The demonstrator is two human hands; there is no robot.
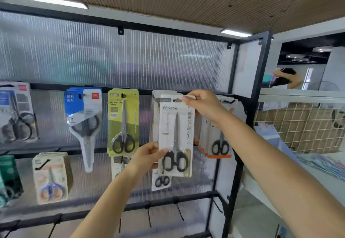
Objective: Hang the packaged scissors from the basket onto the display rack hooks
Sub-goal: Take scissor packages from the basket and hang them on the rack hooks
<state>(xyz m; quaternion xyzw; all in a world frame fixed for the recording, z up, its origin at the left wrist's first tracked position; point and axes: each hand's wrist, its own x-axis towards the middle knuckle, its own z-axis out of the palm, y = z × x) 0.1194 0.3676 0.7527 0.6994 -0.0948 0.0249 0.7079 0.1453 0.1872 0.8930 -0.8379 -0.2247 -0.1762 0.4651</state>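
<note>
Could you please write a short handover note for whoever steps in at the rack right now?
Left hand pinches the lower left edge of the white scissors pack. Right hand pinches its top right corner, beside the hang hole. The pack is held upright in front of the white packs already on the rack; whether it is on the hook cannot be told. Left to do: seat it, release, fetch the next. The basket is out of view.
</note>
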